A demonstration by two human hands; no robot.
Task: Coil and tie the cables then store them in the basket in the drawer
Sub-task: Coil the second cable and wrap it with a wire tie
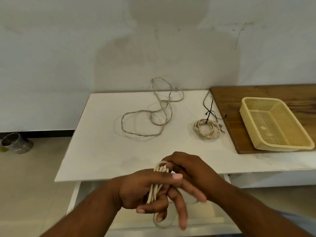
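Over the open drawer (95, 189) both hands hold a bundle of cream cable (154, 190). My left hand (136, 190) grips the bundle's middle, thumb stretched out to the right; some fingers point down and a loop hangs below them. My right hand (189, 168) reaches over from the right and curls its fingers around the bundle's top loops. On the white table (95, 151) lie a loose twisted beige cable (142, 134) and a small coiled cream cable (206, 130). The yellow mesh basket (246, 106) sits at the right, with nothing in it.
The basket stands on a wooden board (256, 94) laid over the table's right end. Thin black strings (210, 105) lie by the coiled cable. A metal can (16, 142) stands on the floor at left. The wall runs close behind the table.
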